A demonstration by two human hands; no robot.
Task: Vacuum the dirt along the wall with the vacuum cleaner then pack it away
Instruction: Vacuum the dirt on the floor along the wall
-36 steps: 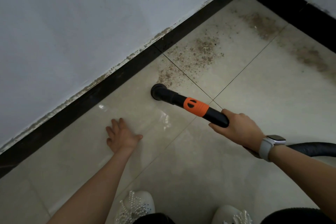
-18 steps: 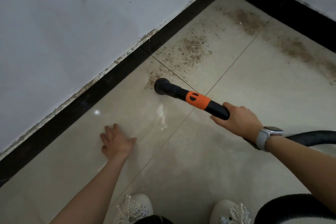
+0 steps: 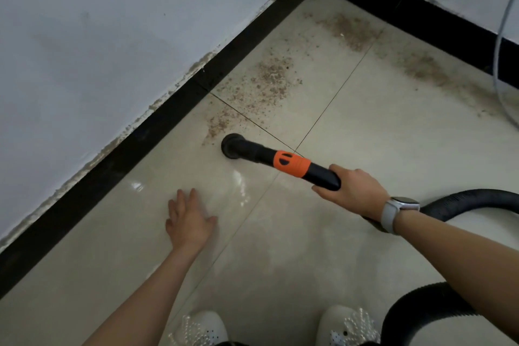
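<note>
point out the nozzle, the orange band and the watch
nozzle (image 3: 232,145), head view, on the round black mouth against the floor
orange band (image 3: 292,163), head view, middle of the orange collar on the wand
watch (image 3: 404,203), head view, on the face at the right wrist

The floor (image 3: 379,126) lies open ahead of the nozzle (image 3: 232,146), bounded on the left by the black skirting (image 3: 157,126) and white wall (image 3: 98,36), which meet a second wall at the far corner. The left hand (image 3: 188,223) lies flat on the tiles between skirting and wand (image 3: 292,163), narrowing the room there, while the right hand (image 3: 356,191) grips the wand's rear. The black hose (image 3: 466,202) loops across the floor at right, two white shoes (image 3: 348,326) block the near edge, and a thin cable (image 3: 498,45) curves down by the right wall.
</note>
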